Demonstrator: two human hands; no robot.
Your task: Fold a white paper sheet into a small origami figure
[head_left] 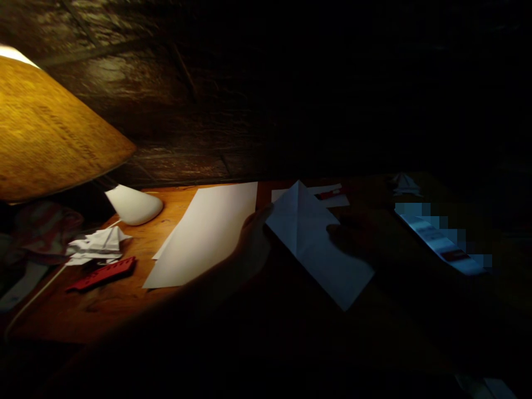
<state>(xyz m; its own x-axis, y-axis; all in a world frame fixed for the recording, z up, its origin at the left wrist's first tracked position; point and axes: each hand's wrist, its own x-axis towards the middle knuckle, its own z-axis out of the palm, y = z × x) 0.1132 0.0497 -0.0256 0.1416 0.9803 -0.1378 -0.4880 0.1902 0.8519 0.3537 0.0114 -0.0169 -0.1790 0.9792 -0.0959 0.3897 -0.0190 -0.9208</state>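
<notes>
1. Stone wall (124, 72) behind, wood counter (108, 313) below, tan lampshade (54, 133) at far L.
2. Folded white paper (316, 249) over counter, center-R of view; pointed tip aims fwd, long axis runs far-L to near-R.
3. L grip (254, 241) at paper's L edge, R grip (349, 230) on its R side; too dim to tell if clamped.
4. Flat white sheet (203, 235) just L of L grip; red strip (102, 273) and creased paper (97, 246) farther L.
</notes>
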